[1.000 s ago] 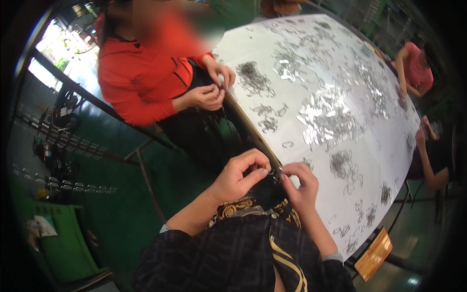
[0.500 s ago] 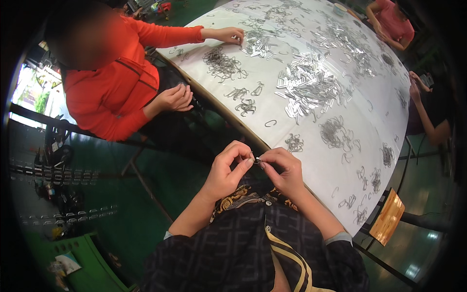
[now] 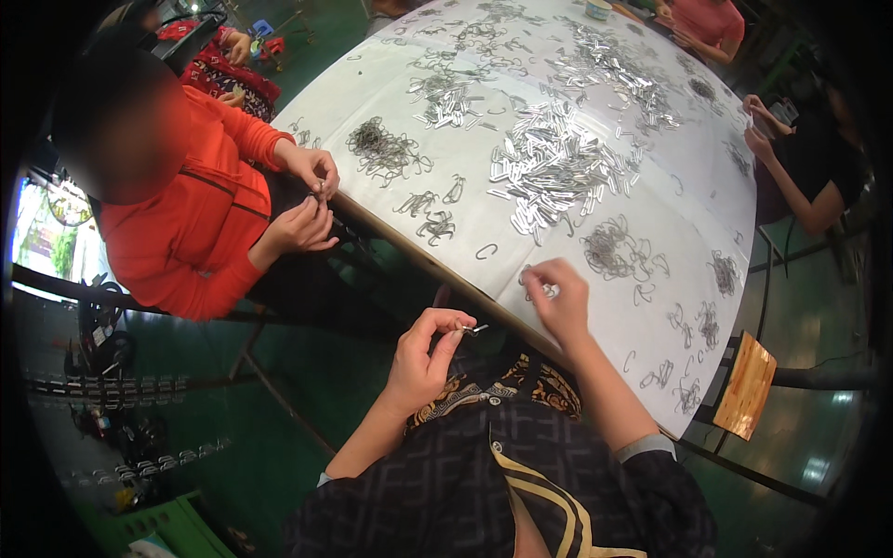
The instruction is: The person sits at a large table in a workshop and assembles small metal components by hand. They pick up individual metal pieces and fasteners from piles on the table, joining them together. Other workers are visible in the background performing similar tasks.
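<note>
Left hand: thumb and forefinger pinch a small metal piece off the table's near edge, forearm angled inward. Right hand: fingers curled over wire hooks, palm down; cannot tell whether gripping.

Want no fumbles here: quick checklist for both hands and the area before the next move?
1. Left hand grip on metal part: ok, pinched between thumb and forefinger.
2. Right hand over table: ok, near the edge.
3. Grip of that hand: cannot tell, fingers blurred.
4. Hooks nearby: ok, loose pile beyond the blurred fingers.
5. Strips: ok, heaped farther in.
6. Neighbour's hands clear of ours: ok, well apart, off to the left.
</note>
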Available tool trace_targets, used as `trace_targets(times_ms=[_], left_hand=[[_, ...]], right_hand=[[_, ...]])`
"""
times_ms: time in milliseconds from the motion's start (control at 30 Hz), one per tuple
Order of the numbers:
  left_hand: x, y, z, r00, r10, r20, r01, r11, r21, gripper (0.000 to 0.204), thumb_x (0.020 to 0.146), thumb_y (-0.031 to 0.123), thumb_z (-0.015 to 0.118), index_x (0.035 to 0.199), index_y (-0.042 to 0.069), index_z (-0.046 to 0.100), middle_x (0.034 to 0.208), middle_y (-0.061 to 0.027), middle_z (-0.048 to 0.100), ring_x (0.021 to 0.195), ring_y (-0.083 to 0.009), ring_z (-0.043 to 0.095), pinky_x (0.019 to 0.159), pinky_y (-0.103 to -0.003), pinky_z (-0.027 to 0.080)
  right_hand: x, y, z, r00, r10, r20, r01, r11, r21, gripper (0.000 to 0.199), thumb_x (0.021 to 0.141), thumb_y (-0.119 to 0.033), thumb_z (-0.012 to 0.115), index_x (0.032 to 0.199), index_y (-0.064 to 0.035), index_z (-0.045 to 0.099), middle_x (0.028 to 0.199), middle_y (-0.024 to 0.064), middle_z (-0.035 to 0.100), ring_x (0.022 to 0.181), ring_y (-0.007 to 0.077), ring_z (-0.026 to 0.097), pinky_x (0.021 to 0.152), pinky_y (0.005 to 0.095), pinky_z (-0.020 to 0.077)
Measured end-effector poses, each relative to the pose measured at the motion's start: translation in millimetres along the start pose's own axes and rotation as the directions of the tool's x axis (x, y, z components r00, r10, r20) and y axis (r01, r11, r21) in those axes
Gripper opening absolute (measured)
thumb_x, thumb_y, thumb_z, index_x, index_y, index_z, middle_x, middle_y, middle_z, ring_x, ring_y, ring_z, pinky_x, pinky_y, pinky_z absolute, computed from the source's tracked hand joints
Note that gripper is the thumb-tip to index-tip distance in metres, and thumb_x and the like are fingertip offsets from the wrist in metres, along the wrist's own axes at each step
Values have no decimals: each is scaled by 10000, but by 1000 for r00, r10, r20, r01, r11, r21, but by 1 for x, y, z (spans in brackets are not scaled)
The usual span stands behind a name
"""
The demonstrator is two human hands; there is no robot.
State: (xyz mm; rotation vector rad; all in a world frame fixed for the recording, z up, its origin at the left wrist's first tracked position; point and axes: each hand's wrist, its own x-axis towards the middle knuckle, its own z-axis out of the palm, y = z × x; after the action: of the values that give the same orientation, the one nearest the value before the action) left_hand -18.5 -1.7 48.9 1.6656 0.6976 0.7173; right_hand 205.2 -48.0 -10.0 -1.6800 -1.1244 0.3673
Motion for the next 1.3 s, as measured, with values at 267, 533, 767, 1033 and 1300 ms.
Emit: trace_targets(times_ms=[267,533,767,1033,1300], left_hand=[[2,5,1,999,40,-6,-40,995,92,90,926,-17,502,999,-22,555,1053,-125,668,928,-143,602,868,-277,460],[2,-4,6,1000,13,26,-16,994,106,108,923,-12,518,1016,-25,572,1032,-110,678,902,-154,622,853,-279,473],[8,-19,18,997,64,35,-69,979,194,86,914,-18,529,993,-12,565,1010,-114,677,906,-195,635,847,-306,483],[3,-26,27,999,45,27,-52,940,339,89,885,39,597,967,21,568,924,-123,648,869,-293,610,793,-367,468],[-3,-34,24,1000,9,22,-16,936,352,90,862,44,619,943,21,588,894,-123,661,852,-290,632,776,-359,477]], right_hand=[[56,57,9,999,-33,-41,10,883,-470,168,758,-143,746,831,-7,679,796,131,607,788,313,604,708,420,482],[62,62,9,997,-69,29,74,840,-538,86,815,-94,680,833,-11,680,798,153,648,724,323,632,667,400,508],[-2,-13,-4,918,230,324,-349,856,380,163,888,-107,665,927,48,696,778,79,700,707,84,641,638,241,509],[-35,-43,6,965,4,262,-82,955,286,86,831,-39,692,905,-6,722,830,109,718,719,163,681,652,270,521],[-43,-41,11,958,-214,193,184,969,164,95,786,-16,697,880,-29,698,769,112,660,682,273,646,614,343,512]])
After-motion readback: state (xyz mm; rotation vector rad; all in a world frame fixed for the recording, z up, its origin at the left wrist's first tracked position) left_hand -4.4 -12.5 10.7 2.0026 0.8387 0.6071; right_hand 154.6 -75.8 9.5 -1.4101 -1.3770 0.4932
